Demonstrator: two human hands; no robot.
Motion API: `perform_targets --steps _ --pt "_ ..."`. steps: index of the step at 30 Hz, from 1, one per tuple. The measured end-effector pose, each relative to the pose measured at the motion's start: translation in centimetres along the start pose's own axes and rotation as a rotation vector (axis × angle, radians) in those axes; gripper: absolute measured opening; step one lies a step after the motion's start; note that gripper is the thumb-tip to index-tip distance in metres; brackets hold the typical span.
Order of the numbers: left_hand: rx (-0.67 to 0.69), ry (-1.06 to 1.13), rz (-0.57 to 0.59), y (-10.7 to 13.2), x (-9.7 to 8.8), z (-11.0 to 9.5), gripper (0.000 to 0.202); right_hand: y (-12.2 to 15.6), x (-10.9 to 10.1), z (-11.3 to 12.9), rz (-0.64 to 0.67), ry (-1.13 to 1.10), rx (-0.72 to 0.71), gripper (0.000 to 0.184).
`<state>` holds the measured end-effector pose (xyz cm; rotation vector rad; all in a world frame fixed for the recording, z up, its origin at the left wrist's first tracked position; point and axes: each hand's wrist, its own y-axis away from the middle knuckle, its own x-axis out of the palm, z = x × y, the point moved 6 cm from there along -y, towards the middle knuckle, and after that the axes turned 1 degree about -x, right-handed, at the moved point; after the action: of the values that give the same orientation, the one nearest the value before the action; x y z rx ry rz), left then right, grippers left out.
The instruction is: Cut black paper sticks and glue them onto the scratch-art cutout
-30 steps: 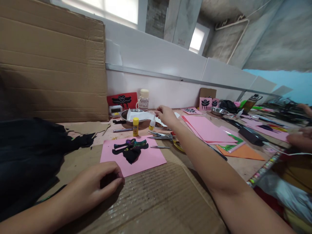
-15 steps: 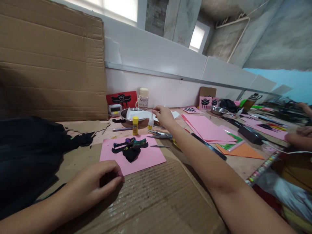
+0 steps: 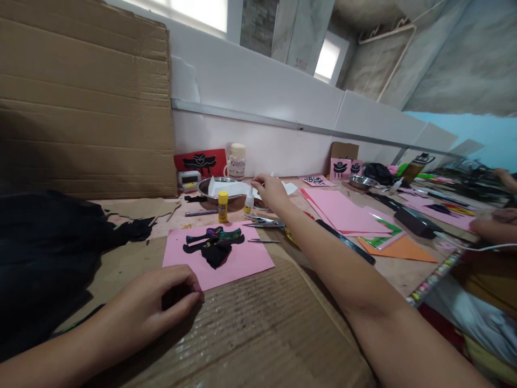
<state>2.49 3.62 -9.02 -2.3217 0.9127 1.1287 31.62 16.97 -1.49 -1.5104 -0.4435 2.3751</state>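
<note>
Loosely curled at the near edge of the pink sheet (image 3: 242,264), the left grip (image 3: 155,293) has a shadowed palm, so whether it holds anything I cannot tell; just beyond it lies the black cutout (image 3: 216,253). Farther out, the right grip (image 3: 271,192) has fingertips at the white bottle's (image 3: 249,206) top, a pinch unclear, while left of it a yellow glue stick (image 3: 223,207) partly hides the metal bowl (image 3: 203,189).

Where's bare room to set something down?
Bare cardboard in front of the pink sheet, between left hand and right forearm; bare tabletop between forearm and orange paper. Crowded around the sheet's far edge: glue stick, white bottle, scissors, metal bowl.
</note>
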Motion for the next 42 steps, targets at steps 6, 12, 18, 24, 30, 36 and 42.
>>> perform_targets --steps 6,12,18,24,30,36,42 --pt "-0.007 0.002 0.0 0.0 0.1 0.2 0.032 0.1 -0.2 0.3 -0.001 0.03 -0.02 0.034" --pt "-0.022 -0.01 0.006 -0.1 0.2 0.4 0.031 -0.1 -0.1 0.5 0.031 0.034 -0.02 0.033" --pt "-0.015 0.003 -0.02 -0.2 0.1 0.1 0.03 -0.8 0.4 0.4 0.068 -0.008 0.003 0.033" --pt "-0.001 -0.015 -0.007 -0.2 0.1 0.2 0.03 -1.0 0.8 -0.4 0.064 -0.139 0.078 0.035" --pt "-0.005 0.01 -0.005 0.0 0.1 0.5 0.03 -0.9 1.8 -0.8 0.115 -0.392 0.207 0.037" --pt "-0.012 -0.014 0.015 0.0 0.2 0.4 0.032 -0.8 3.0 -0.8 0.166 -0.616 0.299 0.038" --pt "0.004 -0.05 0.01 -0.1 0.4 0.3 0.033 -0.8 2.0 -1.3 0.125 -0.706 0.347 0.038"
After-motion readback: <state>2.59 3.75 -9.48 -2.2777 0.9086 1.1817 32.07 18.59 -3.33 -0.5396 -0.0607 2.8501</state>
